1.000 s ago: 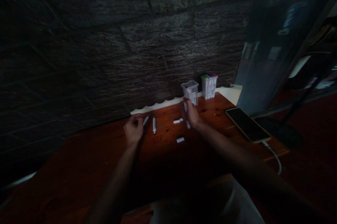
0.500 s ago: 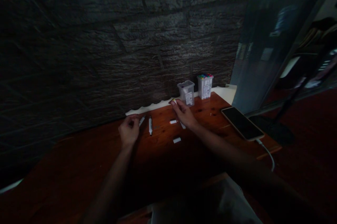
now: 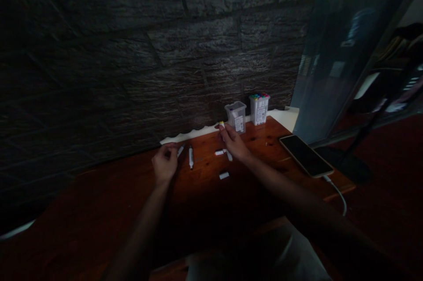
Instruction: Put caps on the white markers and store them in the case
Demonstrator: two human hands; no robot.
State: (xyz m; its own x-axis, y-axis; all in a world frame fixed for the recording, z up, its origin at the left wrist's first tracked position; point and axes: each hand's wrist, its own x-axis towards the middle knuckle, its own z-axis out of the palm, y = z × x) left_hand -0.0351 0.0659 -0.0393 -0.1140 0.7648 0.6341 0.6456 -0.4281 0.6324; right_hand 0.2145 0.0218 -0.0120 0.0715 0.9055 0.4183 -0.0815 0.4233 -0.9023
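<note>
My left hand (image 3: 164,164) is closed, its thumb and fingers curled together on a white marker (image 3: 180,151) whose dark end points up and right. Part of that marker is hidden behind the fingers. Beside it on the wooden table lies another white marker (image 3: 191,157) with dark ends. My right hand (image 3: 234,143) pinches a small white marker cap with a yellow end (image 3: 222,124), held up just in front of a clear plastic box. Under this hand lie a white cap with an orange end (image 3: 219,152) and a white piece (image 3: 229,156). Closer to me rests one more white cap (image 3: 224,175).
The clear box (image 3: 236,118) stands near the wall, next to a box full of white markers with coloured ends (image 3: 259,110). A phone (image 3: 306,156) with a white cable (image 3: 337,193) lies at the table's right edge. A stone wall (image 3: 198,52) rises behind.
The whole view has shifted slightly, moving everything a little to the right. The yellow-ended cap in my right hand is turned more upright. My left hand keeps its pose.
</note>
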